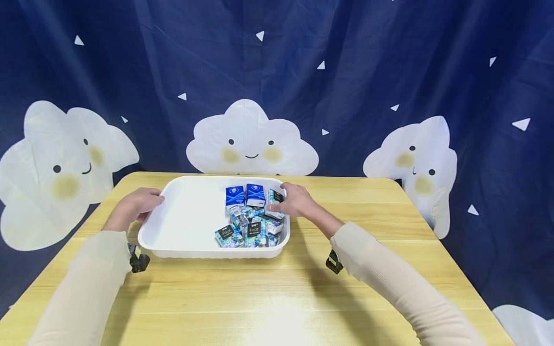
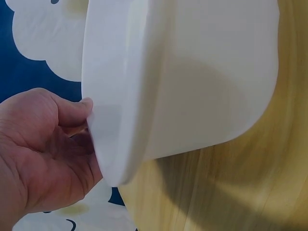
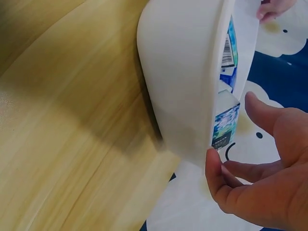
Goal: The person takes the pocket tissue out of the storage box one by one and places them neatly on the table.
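A white plastic tray (image 1: 190, 211) sits near the back of the table. My left hand (image 1: 137, 205) grips its left rim, thumb over the edge and fingers partly hidden behind it. My right hand (image 1: 296, 199) is at the right rim; in the right wrist view its fingertips touch the edge and the thumb stands apart from a pack. Heaped in the tray's right part lie several patterned tissue packs (image 1: 255, 230) marked "Face". Two blue packs (image 1: 235, 196) are at the back. Another patterned pack (image 3: 226, 122) leans by the right rim, beneath my right thumb.
Underneath is a light wooden table (image 1: 259, 288) with rounded back corners. A dark blue curtain (image 1: 277, 62) with cloud faces and white triangles hangs right behind it. Black wrist devices (image 1: 139, 259) show at both sleeves.
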`<state>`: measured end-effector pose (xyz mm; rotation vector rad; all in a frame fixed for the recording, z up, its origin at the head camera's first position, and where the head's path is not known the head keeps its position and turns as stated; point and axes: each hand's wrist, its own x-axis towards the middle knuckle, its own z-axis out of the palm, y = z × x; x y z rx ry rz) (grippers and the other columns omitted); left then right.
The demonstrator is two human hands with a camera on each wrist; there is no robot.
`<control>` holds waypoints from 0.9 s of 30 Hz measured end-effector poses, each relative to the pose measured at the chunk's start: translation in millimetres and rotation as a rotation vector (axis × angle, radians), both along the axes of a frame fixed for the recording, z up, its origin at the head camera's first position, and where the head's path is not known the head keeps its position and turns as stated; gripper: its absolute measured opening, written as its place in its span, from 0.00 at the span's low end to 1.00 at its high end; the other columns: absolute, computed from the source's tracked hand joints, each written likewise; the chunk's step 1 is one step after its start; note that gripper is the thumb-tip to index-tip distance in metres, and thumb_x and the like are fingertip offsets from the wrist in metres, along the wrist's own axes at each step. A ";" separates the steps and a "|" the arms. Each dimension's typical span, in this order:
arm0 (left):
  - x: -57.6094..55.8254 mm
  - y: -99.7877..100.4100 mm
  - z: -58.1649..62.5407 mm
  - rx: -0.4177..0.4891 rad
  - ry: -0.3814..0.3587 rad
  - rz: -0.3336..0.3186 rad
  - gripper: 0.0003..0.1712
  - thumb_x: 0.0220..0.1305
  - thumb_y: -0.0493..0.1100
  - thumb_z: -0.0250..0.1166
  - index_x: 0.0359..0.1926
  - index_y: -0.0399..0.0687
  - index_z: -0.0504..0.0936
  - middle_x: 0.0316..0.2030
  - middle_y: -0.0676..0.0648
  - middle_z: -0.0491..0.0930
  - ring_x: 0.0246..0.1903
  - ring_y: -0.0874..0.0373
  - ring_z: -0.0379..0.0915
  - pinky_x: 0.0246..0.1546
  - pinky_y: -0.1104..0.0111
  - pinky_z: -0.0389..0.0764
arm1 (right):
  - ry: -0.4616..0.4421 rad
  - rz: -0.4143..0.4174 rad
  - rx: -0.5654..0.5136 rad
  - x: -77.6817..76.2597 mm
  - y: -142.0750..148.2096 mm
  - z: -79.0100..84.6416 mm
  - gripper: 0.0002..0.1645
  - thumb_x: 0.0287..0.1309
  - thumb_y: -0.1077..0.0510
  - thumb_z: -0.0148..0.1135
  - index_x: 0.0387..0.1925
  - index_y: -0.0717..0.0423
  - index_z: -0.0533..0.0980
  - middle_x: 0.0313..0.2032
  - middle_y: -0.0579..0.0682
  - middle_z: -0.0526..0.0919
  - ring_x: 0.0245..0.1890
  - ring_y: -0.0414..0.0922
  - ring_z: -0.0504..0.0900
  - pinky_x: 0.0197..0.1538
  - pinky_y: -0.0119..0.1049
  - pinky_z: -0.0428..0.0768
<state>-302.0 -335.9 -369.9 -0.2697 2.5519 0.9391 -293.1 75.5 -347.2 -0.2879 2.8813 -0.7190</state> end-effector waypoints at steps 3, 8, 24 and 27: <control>0.0 -0.4 1.5 0.012 0.001 -0.003 0.30 0.79 0.43 0.43 0.74 0.29 0.56 0.41 0.37 0.72 0.27 0.54 0.69 0.30 0.66 0.73 | -0.012 0.002 0.013 -0.8 -0.6 -0.3 0.55 0.53 0.41 0.77 0.74 0.60 0.63 0.70 0.60 0.71 0.72 0.57 0.66 0.72 0.51 0.68; 0.0 -1.1 3.2 0.046 -0.002 -0.003 0.30 0.78 0.42 0.43 0.74 0.29 0.56 0.41 0.37 0.74 0.26 0.56 0.69 0.30 0.65 0.74 | 0.004 0.026 0.065 -3.0 -3.2 -1.4 0.54 0.50 0.46 0.80 0.73 0.59 0.65 0.67 0.59 0.73 0.70 0.56 0.67 0.72 0.50 0.67; -0.7 -1.1 1.6 0.028 -0.024 0.011 0.32 0.79 0.42 0.41 0.76 0.30 0.51 0.55 0.31 0.69 0.36 0.52 0.74 0.34 0.66 0.77 | -0.004 0.033 0.118 -7.3 -9.4 -5.5 0.50 0.49 0.52 0.81 0.71 0.58 0.68 0.63 0.60 0.73 0.61 0.53 0.70 0.68 0.46 0.72; -1.1 -0.9 1.3 0.024 -0.021 0.012 0.32 0.79 0.42 0.41 0.76 0.29 0.51 0.55 0.31 0.69 0.38 0.51 0.73 0.34 0.67 0.77 | -0.009 0.028 0.113 -7.7 -9.5 -5.6 0.49 0.49 0.52 0.81 0.70 0.57 0.69 0.62 0.60 0.73 0.61 0.53 0.70 0.67 0.47 0.72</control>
